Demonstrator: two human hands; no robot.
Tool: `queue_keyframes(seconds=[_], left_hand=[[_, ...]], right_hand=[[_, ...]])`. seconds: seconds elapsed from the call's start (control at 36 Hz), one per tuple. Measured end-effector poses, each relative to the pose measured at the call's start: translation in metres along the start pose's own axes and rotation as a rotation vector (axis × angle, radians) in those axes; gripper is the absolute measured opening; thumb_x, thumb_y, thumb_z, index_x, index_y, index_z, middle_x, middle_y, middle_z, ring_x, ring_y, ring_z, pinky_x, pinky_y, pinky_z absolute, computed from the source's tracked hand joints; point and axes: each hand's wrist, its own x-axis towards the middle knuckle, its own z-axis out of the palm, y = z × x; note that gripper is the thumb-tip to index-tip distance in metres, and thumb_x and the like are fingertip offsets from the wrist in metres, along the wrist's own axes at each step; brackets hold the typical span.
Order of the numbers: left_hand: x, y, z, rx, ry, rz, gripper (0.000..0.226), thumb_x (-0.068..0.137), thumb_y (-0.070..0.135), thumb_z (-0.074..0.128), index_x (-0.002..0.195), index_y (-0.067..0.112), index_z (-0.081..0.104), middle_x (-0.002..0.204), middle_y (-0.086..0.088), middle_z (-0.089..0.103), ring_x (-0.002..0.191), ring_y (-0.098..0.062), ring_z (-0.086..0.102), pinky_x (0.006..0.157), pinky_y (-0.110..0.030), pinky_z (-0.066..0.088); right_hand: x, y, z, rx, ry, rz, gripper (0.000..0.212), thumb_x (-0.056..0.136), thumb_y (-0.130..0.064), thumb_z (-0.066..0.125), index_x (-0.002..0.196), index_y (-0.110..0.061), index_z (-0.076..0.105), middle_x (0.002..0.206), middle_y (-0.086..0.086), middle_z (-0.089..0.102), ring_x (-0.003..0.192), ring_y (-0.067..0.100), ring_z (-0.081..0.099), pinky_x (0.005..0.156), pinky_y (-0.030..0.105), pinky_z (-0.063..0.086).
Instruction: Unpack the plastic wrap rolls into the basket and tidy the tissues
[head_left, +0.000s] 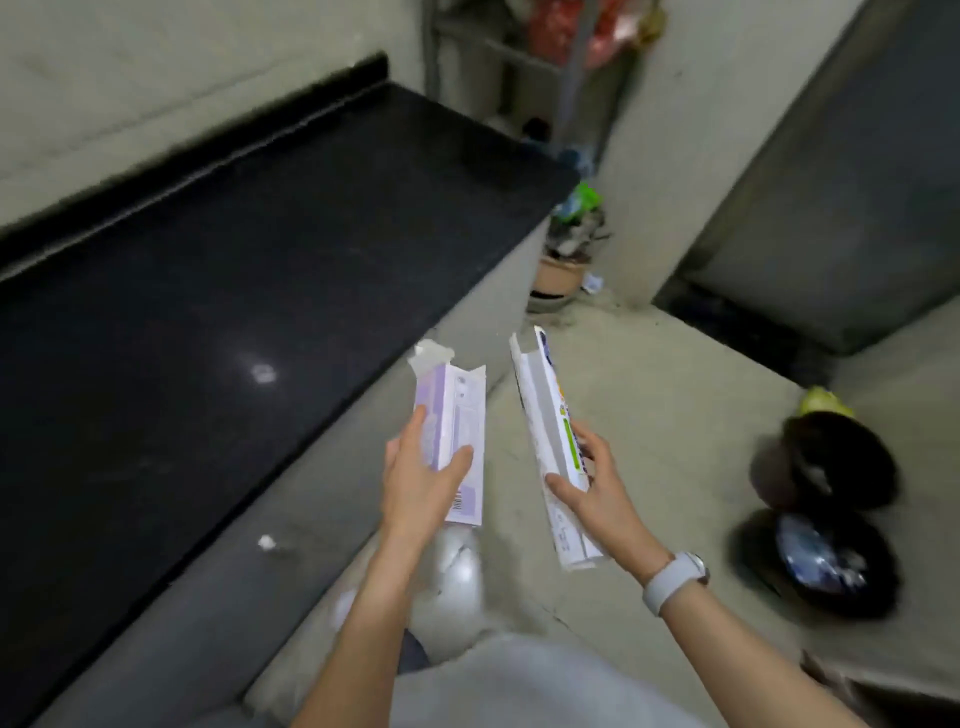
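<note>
My left hand (421, 478) grips a purple and white plastic wrap box (457, 415) by its lower half; its top flaps stand torn open. My right hand (597, 488), with a white watch on the wrist, holds a second long white box (545, 426) with green and orange print, its lid side open along the length. Both boxes are held over the floor, to the right of the black countertop (234, 291). No roll shows inside either box. No basket or tissues are in view.
Two dark round bins (826, 514) stand on the floor at the right, one with a yellow thing behind it. A potted plant (566, 260) sits by the counter's far end. A shelf rack (530, 67) stands at the back. A grey door (841, 171) is on the right.
</note>
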Motion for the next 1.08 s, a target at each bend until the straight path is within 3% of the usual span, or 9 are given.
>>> queue_keyframes(seconds=[0.19, 0.31, 0.42, 0.53, 0.61, 0.72, 0.94, 1.03, 1.08], left_hand=[[-0.013, 0.082, 0.182, 0.198, -0.54, 0.142, 0.075, 0.069, 0.035, 0.055, 0.141, 0.033, 0.034, 0.138, 0.001, 0.043, 0.109, -0.014, 0.052, 0.089, -0.032, 0.045], [-0.015, 0.111, 0.276, 0.329, -0.79, 0.191, 0.069, 0.067, 0.036, 0.051, 0.134, 0.027, 0.043, 0.129, -0.008, 0.053, 0.109, -0.027, 0.057, 0.09, -0.04, 0.051], [-0.018, 0.129, 0.383, 0.411, -0.994, 0.197, 0.057, 0.08, 0.03, 0.056, 0.136, 0.027, 0.044, 0.126, -0.001, 0.059, 0.106, -0.023, 0.06, 0.094, -0.042, 0.05], [-0.011, 0.138, 0.502, 0.524, -1.085, 0.118, 0.057, 0.087, 0.03, 0.06, 0.139, 0.023, 0.039, 0.14, -0.007, 0.047, 0.118, -0.028, 0.052, 0.102, -0.043, 0.043], [-0.002, 0.144, 0.583, 0.557, -1.194, 0.033, 0.055, 0.087, 0.028, 0.059, 0.138, 0.02, 0.041, 0.138, -0.009, 0.048, 0.116, -0.028, 0.053, 0.101, -0.042, 0.044], [0.011, 0.141, 0.686, 0.624, -1.284, -0.083, 0.05, 0.088, 0.02, 0.052, 0.136, 0.017, 0.042, 0.13, -0.009, 0.056, 0.101, -0.026, 0.061, 0.082, -0.03, 0.05], [0.026, 0.068, 0.859, 0.821, -1.329, 0.036, 0.044, 0.09, 0.023, 0.052, 0.133, 0.014, 0.047, 0.135, -0.011, 0.05, 0.104, -0.024, 0.051, 0.082, -0.025, 0.037], [0.032, 0.031, 0.91, 0.856, -1.373, 0.162, 0.022, 0.093, 0.028, 0.051, 0.111, 0.017, 0.051, 0.112, -0.007, 0.05, 0.099, -0.02, 0.05, 0.072, -0.021, 0.033], [0.033, 0.006, 0.941, 0.887, -1.393, 0.252, 0.032, 0.094, 0.03, 0.05, 0.116, 0.008, 0.052, 0.109, -0.012, 0.05, 0.104, -0.025, 0.052, 0.07, -0.021, 0.03]], right_hand=[[-0.048, 0.116, -0.153, 0.32, 0.399, 0.426, 0.063, 0.083, -0.013, 0.061, 0.137, -0.031, 0.034, 0.137, 0.002, 0.036, 0.113, 0.023, 0.051, 0.092, 0.039, 0.046], [-0.065, 0.162, -0.207, 0.523, 0.625, 0.573, 0.061, 0.082, -0.007, 0.058, 0.136, -0.027, 0.038, 0.132, 0.009, 0.042, 0.109, 0.035, 0.056, 0.09, 0.05, 0.05], [-0.064, 0.209, -0.255, 0.669, 0.853, 0.698, 0.053, 0.082, -0.005, 0.059, 0.128, -0.02, 0.038, 0.118, 0.013, 0.052, 0.097, 0.034, 0.059, 0.075, 0.041, 0.053], [-0.039, 0.261, -0.31, 0.805, 1.006, 0.782, 0.039, 0.085, -0.008, 0.057, 0.116, -0.023, 0.039, 0.113, 0.013, 0.051, 0.093, 0.032, 0.058, 0.062, 0.032, 0.047], [-0.015, 0.304, -0.351, 0.92, 1.072, 0.863, 0.042, 0.087, -0.011, 0.055, 0.125, -0.015, 0.039, 0.115, 0.015, 0.051, 0.093, 0.032, 0.056, 0.062, 0.031, 0.046], [0.022, 0.364, -0.395, 1.06, 1.147, 0.936, 0.048, 0.087, -0.01, 0.055, 0.131, -0.011, 0.037, 0.117, 0.022, 0.051, 0.097, 0.042, 0.057, 0.082, 0.051, 0.051], [0.087, 0.505, -0.441, 1.203, 1.158, 1.057, 0.052, 0.086, -0.011, 0.054, 0.135, -0.01, 0.037, 0.129, 0.023, 0.049, 0.111, 0.043, 0.052, 0.095, 0.053, 0.046], [0.106, 0.555, -0.452, 1.23, 1.177, 1.037, 0.055, 0.09, -0.016, 0.053, 0.141, -0.013, 0.031, 0.134, 0.016, 0.047, 0.116, 0.038, 0.05, 0.095, 0.046, 0.046], [0.118, 0.585, -0.457, 1.245, 1.188, 0.986, 0.056, 0.092, -0.02, 0.051, 0.142, -0.014, 0.027, 0.129, 0.012, 0.049, 0.11, 0.032, 0.052, 0.089, 0.042, 0.048]])
